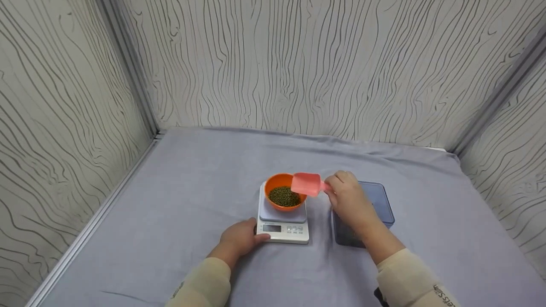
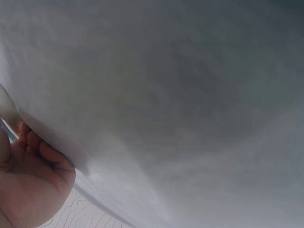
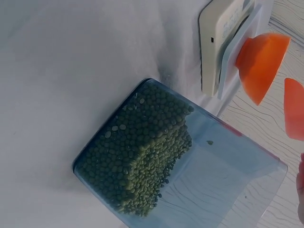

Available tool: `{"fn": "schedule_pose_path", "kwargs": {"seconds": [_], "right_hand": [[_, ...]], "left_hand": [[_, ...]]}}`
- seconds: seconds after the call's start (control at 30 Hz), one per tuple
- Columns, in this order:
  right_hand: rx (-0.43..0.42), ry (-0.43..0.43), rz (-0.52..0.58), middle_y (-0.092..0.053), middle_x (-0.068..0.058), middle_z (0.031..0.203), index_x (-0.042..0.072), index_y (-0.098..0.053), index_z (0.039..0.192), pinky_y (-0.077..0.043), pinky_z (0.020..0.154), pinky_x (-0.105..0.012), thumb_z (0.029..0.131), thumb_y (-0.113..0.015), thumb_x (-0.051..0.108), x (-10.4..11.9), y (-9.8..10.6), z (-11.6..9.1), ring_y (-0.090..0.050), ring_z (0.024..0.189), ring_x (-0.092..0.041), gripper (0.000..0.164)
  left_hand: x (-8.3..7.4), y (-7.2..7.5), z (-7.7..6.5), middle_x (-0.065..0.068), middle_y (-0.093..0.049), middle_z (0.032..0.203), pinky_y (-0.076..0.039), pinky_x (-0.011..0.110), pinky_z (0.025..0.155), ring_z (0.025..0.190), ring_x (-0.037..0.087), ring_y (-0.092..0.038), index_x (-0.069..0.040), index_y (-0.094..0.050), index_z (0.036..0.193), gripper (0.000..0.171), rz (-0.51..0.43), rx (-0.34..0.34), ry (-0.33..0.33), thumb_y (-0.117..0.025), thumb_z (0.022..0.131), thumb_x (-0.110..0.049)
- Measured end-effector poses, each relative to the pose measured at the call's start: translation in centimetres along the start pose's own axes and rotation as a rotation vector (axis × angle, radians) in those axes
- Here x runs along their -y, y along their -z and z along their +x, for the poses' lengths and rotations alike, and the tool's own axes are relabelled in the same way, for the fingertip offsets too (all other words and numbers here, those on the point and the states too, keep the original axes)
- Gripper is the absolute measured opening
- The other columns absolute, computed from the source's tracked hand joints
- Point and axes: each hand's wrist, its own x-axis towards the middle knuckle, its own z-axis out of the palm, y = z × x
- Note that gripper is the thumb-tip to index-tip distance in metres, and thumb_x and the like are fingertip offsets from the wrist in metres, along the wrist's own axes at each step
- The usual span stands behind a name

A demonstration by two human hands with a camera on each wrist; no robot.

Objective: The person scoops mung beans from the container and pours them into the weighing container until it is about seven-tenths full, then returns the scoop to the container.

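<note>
An orange bowl [image 1: 281, 208] with green mung beans [image 1: 284, 196] in it sits on a white kitchen scale [image 1: 298, 237]. My left hand [image 1: 242, 237] grips the scale's front left corner, thumb on top by the display and the other fingers at the side. By its handle my right hand [image 1: 347, 200] holds a pink scoop [image 1: 306, 184], whose front end overlaps the bowl's right rim from above. No beans show in the scoop's tray. In the left wrist view, my left hand [image 2: 38, 183] has its fingers curled, with the scale mostly hidden.
Right of the scale, under my right forearm, stands a clear bluish bin [image 1: 381, 198]. The right wrist view shows mung beans [image 3: 152, 156] heaped in its bottom. A grey cloth [image 1: 192, 179] covers the table. Wood-patterned panels [image 1: 277, 64] rise at the back and sides.
</note>
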Motion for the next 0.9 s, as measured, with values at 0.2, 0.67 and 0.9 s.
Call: {"fn": "schedule_pose_path", "kwargs": {"seconds": [0.2,0.67,0.9], "right_hand": [[0.03,-0.203,0.125,-0.057,-0.008,0.079,0.003,-0.062,0.081,-0.042,0.073,-0.04,0.075,-0.073,0.004,-0.3,0.4,0.0,-0.052,0.078,-0.027,0.012],[0.069,-0.424,0.189,-0.059,-0.007,0.084,0.004,-0.066,0.086,-0.043,0.069,-0.036,0.078,-0.071,0.009,-1.0,2.2,-0.3,-0.051,0.077,-0.017,0.01],[0.13,-0.481,0.195,-0.059,-0.007,0.087,0.004,-0.066,0.089,-0.043,0.07,-0.034,0.081,-0.069,0.012,-2.3,3.7,-0.7,-0.051,0.079,-0.017,0.011]], "left_hand": [[-0.1,0.1,-0.1,0.008,-0.063,0.099,-0.044,0.044,0.083,0.094,0.027,-0.059,-0.012,-0.058,0.103,0.048,-0.019,0.004,0.0,-0.059,0.08,-0.053],[0.2,0.0,0.1,0.007,-0.063,0.093,-0.044,0.044,0.079,0.089,0.027,-0.059,-0.013,-0.058,0.098,0.045,-0.012,-0.001,-0.008,-0.059,0.08,-0.054],[0.3,-0.3,0.1,0.006,-0.063,0.089,-0.045,0.043,0.077,0.084,0.025,-0.059,-0.013,-0.057,0.095,0.044,-0.016,-0.01,-0.01,-0.06,0.079,-0.054]]}}
